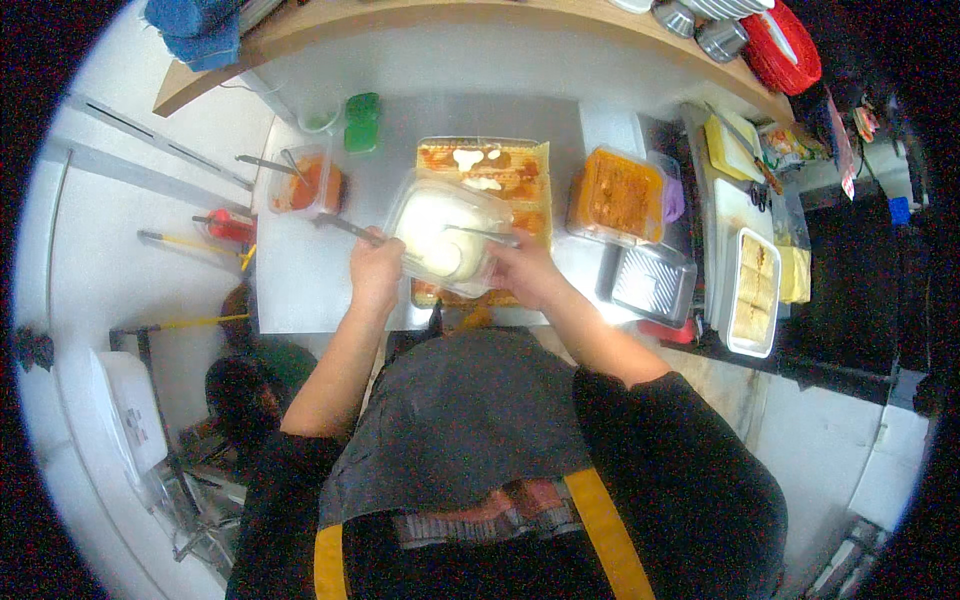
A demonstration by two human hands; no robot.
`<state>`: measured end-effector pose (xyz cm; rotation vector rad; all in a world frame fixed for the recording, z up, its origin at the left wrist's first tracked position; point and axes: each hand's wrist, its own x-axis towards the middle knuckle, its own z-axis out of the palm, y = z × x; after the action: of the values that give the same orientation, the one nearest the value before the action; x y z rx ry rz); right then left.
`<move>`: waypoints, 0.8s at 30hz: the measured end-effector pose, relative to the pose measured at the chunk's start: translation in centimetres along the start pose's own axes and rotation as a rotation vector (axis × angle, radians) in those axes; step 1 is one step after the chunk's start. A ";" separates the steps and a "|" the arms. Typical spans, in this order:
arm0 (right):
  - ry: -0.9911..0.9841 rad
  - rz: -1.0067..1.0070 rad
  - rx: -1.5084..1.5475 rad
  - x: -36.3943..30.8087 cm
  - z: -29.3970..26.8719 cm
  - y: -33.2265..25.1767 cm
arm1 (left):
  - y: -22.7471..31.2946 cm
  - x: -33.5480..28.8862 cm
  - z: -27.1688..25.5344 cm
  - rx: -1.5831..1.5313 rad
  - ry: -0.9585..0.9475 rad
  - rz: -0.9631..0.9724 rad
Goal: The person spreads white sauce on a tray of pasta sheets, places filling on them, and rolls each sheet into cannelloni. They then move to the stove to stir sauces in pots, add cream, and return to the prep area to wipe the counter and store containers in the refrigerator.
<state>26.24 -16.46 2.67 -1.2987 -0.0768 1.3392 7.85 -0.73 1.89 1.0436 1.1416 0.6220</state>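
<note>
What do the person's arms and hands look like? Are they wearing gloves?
No gloves: the left hand and right hand are both bare. The left sleeve and right sleeve are plain black and loose, ending near the elbows, so both forearms are bare too. I can't see any watch or bracelet, but the picture is grainy.

The held tub was clear, glossy plastic — the white cream inside it smooth, the utensil across it shiny like metal. The worktop had a smooth, reflective metallic finish; the shelf looked like wood, the apron matt cloth — the ribbed black tray glossy plastic.
</note>
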 end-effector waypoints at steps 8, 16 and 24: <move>-0.119 -0.238 -0.060 8.6 -6.7 -8.4 | 1.8 3.0 4.6 0.387 -0.275 0.330; 0.163 -0.186 -0.417 21.9 -15.5 -22.0 | -7.5 -5.3 -7.0 0.396 0.124 -0.049; 0.202 -0.023 -0.362 31.6 -23.9 -22.0 | -20.9 -23.3 -17.3 0.147 0.690 -0.477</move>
<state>67.39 -2.28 -9.92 -1.7269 -0.2007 1.2025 -18.22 -23.10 -8.03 0.6365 1.9907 0.5256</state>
